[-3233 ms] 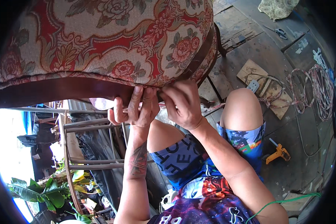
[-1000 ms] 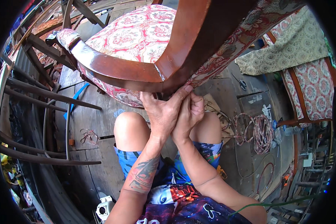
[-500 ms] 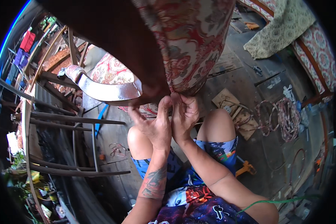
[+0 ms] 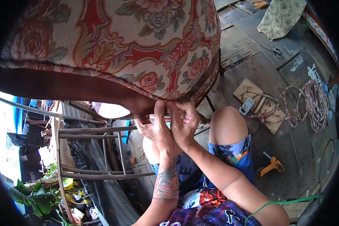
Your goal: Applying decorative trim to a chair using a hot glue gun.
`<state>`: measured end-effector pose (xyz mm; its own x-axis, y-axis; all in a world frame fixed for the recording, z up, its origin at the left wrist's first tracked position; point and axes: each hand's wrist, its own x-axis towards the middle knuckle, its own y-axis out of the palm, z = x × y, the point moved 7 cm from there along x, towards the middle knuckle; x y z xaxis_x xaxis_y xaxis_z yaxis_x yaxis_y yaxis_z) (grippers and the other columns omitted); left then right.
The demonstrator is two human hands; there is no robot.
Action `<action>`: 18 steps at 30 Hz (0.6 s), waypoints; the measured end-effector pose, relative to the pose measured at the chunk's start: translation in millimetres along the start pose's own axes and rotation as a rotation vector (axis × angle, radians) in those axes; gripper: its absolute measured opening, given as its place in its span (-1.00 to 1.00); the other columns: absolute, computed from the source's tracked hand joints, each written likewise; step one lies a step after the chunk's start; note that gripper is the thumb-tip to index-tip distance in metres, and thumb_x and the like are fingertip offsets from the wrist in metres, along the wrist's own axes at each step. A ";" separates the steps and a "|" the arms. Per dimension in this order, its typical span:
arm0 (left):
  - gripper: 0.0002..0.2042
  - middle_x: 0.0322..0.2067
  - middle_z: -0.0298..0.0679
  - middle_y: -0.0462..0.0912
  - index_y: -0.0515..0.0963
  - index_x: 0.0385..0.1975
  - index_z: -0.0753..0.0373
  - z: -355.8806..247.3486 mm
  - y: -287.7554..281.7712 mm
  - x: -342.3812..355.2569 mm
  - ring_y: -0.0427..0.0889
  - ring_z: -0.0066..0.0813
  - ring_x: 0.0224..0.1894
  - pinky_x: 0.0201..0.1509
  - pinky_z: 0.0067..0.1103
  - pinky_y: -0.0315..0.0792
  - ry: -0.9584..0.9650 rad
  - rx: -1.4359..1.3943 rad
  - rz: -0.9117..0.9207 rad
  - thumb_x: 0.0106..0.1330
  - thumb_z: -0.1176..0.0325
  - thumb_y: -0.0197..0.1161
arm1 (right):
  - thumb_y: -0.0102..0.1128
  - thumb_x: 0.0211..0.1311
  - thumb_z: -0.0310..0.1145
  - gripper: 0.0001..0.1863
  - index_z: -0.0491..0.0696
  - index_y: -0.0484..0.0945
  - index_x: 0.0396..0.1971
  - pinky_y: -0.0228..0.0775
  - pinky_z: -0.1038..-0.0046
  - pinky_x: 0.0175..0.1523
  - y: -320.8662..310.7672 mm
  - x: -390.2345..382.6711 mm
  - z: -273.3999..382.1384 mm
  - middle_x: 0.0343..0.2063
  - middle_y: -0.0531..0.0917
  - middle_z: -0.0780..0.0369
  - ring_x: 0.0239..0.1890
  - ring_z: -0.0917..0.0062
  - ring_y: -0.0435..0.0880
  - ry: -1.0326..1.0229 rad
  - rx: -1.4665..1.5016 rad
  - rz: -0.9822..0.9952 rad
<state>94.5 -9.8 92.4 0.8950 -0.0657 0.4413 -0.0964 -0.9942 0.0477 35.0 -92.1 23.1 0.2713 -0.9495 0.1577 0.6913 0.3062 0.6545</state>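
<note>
A chair with floral red and cream upholstery (image 4: 150,45) fills the upper view, edged by dark wooden trim (image 4: 71,84) and a piped seam. My left hand (image 4: 154,132) grips the trim's lower edge, its thumb pressed up against the seam. Beside it, touching, my right hand (image 4: 184,122) has bent fingers pinched together at the same seam; whatever lies between those fingertips is hidden.
Right on the planks lie a board (image 4: 275,120), power strip (image 4: 247,106), coiled cord (image 4: 315,105), scissors (image 4: 277,52) and yellow glue gun (image 4: 273,165). A patterned cloth (image 4: 280,19) is top right. A metal rack (image 4: 105,175) and plants (image 4: 37,196) are left.
The view has swung so the upholstered panel fills the top again and the curved armrest is mostly hidden. Both hands remain at the seam, with the left thumb and right fingers slightly shifted.
</note>
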 end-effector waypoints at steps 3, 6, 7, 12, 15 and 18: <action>-0.54 -0.13 -0.12 0.70 0.49 0.02 0.50 2.4 -2.9 2.0 0.64 -0.51 -0.16 -0.04 -0.63 0.49 -0.018 0.058 -0.025 0.25 0.35 0.50 | 0.36 0.28 -0.55 -0.87 -0.17 0.54 -0.29 0.57 0.57 -0.23 -0.5 1.3 2.6 -0.34 0.74 0.16 -0.32 0.63 0.73 -0.054 -0.058 -0.011; -0.56 -0.13 -0.10 0.71 0.51 -0.02 0.51 7.8 -3.6 4.9 0.64 -0.51 -0.18 -0.06 -0.61 0.51 -0.028 0.029 -0.011 0.24 0.37 0.50 | 0.39 0.24 -0.54 -0.86 -0.16 0.57 -0.30 0.57 0.53 -0.25 -1.0 3.0 15.0 -0.38 0.73 0.16 -0.36 0.58 0.73 -0.056 -0.129 -0.034; -0.56 -0.13 -0.10 0.71 0.51 -0.02 0.51 11.4 -5.4 5.9 0.64 -0.51 -0.18 -0.06 -0.61 0.51 -0.026 0.037 -0.007 0.24 0.37 0.50 | 0.39 0.23 -0.54 -0.87 -0.16 0.58 -0.31 0.55 0.52 -0.27 -0.9 4.8 23.2 -0.40 0.72 0.16 -0.39 0.55 0.73 -0.103 -0.173 -0.032; -0.52 -0.13 -0.11 0.69 0.50 0.03 0.47 23.8 -12.4 12.7 0.63 -0.48 -0.14 -0.02 -0.57 0.49 -0.057 0.021 0.032 0.17 0.42 0.54 | 0.36 0.21 -0.57 -0.90 -0.16 0.59 -0.33 0.52 0.48 -0.29 2.5 5.1 30.2 -0.43 0.68 0.18 -0.43 0.45 0.70 -0.171 -0.260 -0.022; -0.52 -0.15 -0.12 0.70 0.50 0.01 0.48 22.9 -7.4 9.4 0.64 -0.48 -0.17 -0.03 -0.57 0.50 -0.049 -0.049 0.031 0.17 0.42 0.54 | 0.35 0.21 -0.57 -0.89 -0.16 0.59 -0.31 0.51 0.45 -0.26 2.0 6.8 33.0 -0.41 0.67 0.17 -0.40 0.43 0.69 -0.193 -0.269 -0.023; -0.66 -0.13 -0.15 0.71 0.54 -0.02 0.46 23.2 -10.2 12.0 0.64 -0.50 -0.18 -0.06 -0.58 0.52 0.017 0.018 0.036 0.28 0.47 0.43 | 0.36 0.21 -0.56 -0.90 -0.16 0.60 -0.32 0.51 0.45 -0.24 2.0 5.7 33.6 -0.40 0.67 0.17 -0.38 0.44 0.69 -0.187 -0.251 -0.040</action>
<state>116.3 -2.4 76.4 0.8836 -0.1006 0.4573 -0.1210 -0.9925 0.0154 15.4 -99.2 50.1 0.1292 -0.9501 0.2838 0.8489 0.2539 0.4635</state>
